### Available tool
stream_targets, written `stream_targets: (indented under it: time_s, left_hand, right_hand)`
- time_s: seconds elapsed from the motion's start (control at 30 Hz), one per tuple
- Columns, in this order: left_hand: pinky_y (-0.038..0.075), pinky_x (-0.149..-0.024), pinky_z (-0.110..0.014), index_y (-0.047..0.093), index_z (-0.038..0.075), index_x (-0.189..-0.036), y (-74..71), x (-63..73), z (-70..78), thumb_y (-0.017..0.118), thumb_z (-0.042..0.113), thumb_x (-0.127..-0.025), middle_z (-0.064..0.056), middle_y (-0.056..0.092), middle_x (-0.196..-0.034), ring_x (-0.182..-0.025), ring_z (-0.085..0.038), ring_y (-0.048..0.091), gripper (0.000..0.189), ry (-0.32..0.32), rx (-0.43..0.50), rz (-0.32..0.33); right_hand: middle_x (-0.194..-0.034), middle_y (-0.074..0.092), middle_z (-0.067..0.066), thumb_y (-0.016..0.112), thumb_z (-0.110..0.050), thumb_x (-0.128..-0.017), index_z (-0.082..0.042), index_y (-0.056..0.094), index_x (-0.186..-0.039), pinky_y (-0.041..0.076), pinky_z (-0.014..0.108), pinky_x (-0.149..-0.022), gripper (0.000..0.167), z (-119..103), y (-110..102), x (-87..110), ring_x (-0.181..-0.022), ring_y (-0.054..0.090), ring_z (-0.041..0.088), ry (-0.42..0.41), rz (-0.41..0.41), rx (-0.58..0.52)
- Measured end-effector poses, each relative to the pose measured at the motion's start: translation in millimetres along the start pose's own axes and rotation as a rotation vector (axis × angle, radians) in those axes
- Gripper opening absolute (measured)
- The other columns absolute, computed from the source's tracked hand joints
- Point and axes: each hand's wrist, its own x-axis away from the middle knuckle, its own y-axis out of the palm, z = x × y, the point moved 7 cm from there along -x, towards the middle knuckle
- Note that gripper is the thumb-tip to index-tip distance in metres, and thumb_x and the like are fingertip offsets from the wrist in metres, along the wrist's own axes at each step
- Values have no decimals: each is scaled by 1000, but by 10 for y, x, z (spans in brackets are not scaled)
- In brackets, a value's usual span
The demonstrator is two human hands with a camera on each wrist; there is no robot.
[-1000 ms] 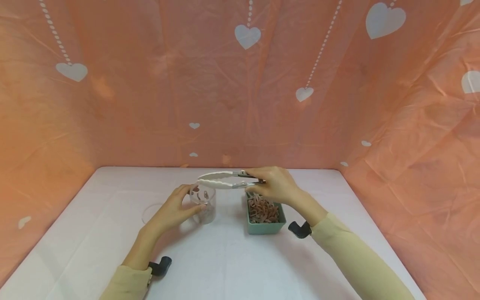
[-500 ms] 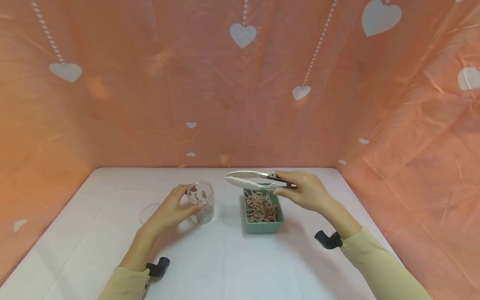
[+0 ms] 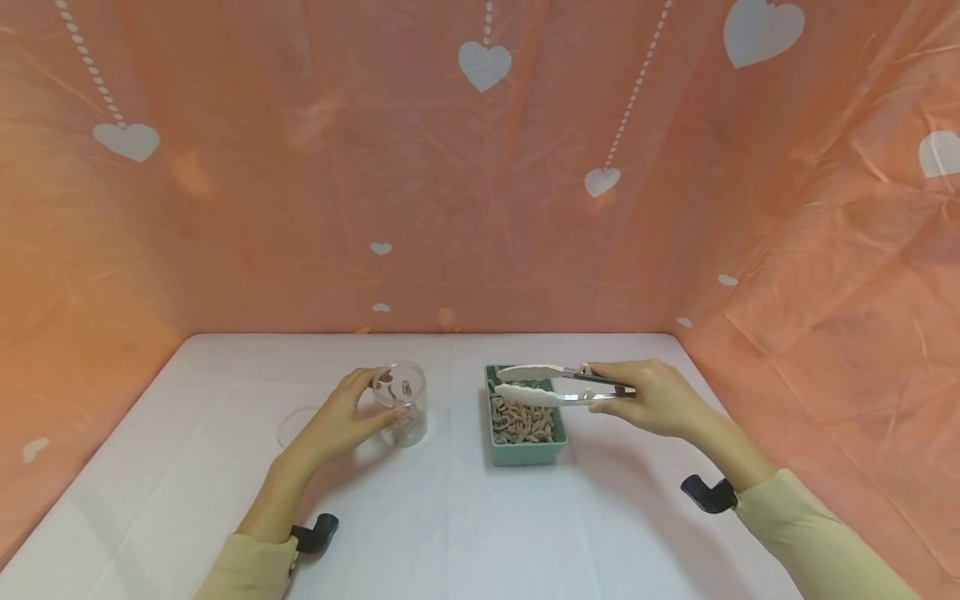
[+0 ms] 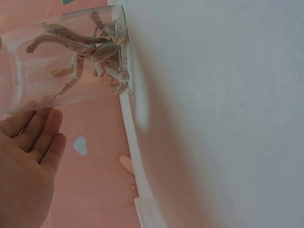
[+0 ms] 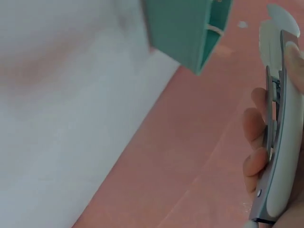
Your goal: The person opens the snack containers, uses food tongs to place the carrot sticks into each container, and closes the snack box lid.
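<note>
My left hand grips an upright clear jar on the table, thumb in front and fingers behind. Several floury brown strips lie low inside it, plainly seen in the left wrist view. My right hand holds metal tongs with pale, wavy-edged tips, their arms spread apart with nothing between them. Those tips are over a green rectangular box, which is filled with a heap of similar brown strips. The right wrist view shows fingers and thumb wrapped around the tongs' handle.
Left of the jar, partly behind my left wrist, a thin clear ring-shaped piece lies flat on the white table. An orange cloth backdrop with white hearts rises behind and at both sides.
The right hand has carried the tongs rightward from above the jar to above the green box, and lowered slightly. The left hand has stayed on the jar.
</note>
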Motion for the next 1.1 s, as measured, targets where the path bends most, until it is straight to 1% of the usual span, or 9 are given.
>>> stream_targets:
  time_s: [0.1,0.17,0.23,0.33,0.47,0.63,0.73,1.0,1.1]
  left_hand:
    - [34,-116,-67,46,3,-152,2,1,4,78,41,-94,-17,52,-148,-143,-42,42,77,-2,3,1]
    - [34,-116,-67,46,3,-153,3,3,0,78,41,-94,-17,52,-148,-143,-42,42,76,-4,6,0]
    - [34,-116,-67,46,2,-152,3,5,-2,78,41,-94,-18,52,-148,-143,-42,42,76,-4,5,1]
    - [33,-116,-67,46,2,-152,4,10,-4,78,40,-94,-17,52,-148,-143,-42,42,76,-4,6,2]
    - [34,-116,-67,47,2,-152,3,11,3,78,39,-94,-16,53,-147,-142,-41,43,75,5,17,4]
    - [33,-117,-66,47,2,-152,0,5,12,78,39,-94,-17,53,-147,-143,-41,42,75,11,16,7]
    - [33,-117,-66,46,2,-152,3,3,11,78,39,-94,-18,52,-148,-143,-42,42,76,6,13,2]
    - [33,-116,-67,45,3,-153,4,6,10,77,41,-94,-19,49,-151,-144,-43,40,77,-4,8,-3]
    - [32,-117,-67,45,2,-153,4,7,9,78,39,-94,-19,50,-150,-144,-42,40,77,-4,13,-3]
  right_hand:
    - [-85,71,-12,90,-27,-81,-8,74,-128,43,26,-59,53,33,27,40,-66,49,-1,8,-59,15]
    - [-84,70,-14,90,-30,-81,-10,75,-128,44,26,-60,53,38,45,50,-66,49,-2,-3,-82,34]
    - [-88,73,-13,90,-32,-81,-12,75,-128,44,26,-61,53,42,68,51,-66,49,-2,-17,-103,55]
    - [-101,78,-7,89,-35,-82,-14,75,-129,45,28,-62,54,50,112,37,-69,52,1,-35,-144,76]
    - [-114,78,-1,88,-38,-83,-14,74,-131,48,31,-65,56,61,159,9,-73,57,5,-38,-207,100]
    - [-107,77,-5,90,-35,-81,-15,74,-131,43,28,-62,56,61,181,-37,-67,49,3,-35,-266,119]
    - [-104,77,-7,91,-34,-80,-16,74,-131,42,26,-59,56,50,185,-65,-64,48,1,-26,-293,121]
    - [-109,78,-1,90,-34,-81,-15,74,-131,48,30,-61,56,26,198,-143,-66,54,2,-32,-334,148]
    - [-113,78,1,89,-34,-82,-14,74,-131,53,34,-65,56,17,213,-167,-74,64,8,-32,-344,151]
